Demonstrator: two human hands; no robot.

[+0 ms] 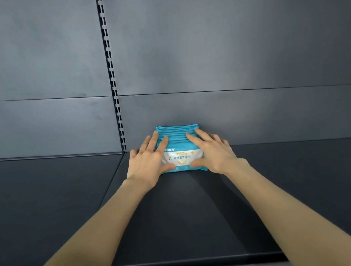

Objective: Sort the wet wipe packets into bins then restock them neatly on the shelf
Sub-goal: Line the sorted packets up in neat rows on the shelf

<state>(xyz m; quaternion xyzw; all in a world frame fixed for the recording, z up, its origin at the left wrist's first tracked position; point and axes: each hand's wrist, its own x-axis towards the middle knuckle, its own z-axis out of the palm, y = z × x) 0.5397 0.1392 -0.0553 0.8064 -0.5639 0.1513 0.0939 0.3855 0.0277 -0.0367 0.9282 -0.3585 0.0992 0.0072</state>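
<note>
Observer: entry, restock stage. Row of wet wipe packets (182, 157) stands on edge on the shelf deck (180, 210). Its rear end touches the back panel (238, 57), just right of the slotted upright (112, 74). Printed face of the front packet is turned outward.

Recorder: hands?

Observer: left hand (148, 161) and right hand (214, 153) sit at the left and right sides of the row. Fingers are straight and spread over the blue top edges, thumbs laid flat low on the front face. Pressing and squaring the row, not pinching, as far as I can read it.

Recorder: how far along, then?

Observer: judged late for this batch. The packets are on the shelf and look aligned, so only a final tidy and letting go seem left at this spot. No bins are in view, so I cannot tell whether sorting is complete or whether more stock waits to go up.

Recorder: count of packets?

Observer: top edges are packed too tightly to count; several, nothing firmer than that
</note>
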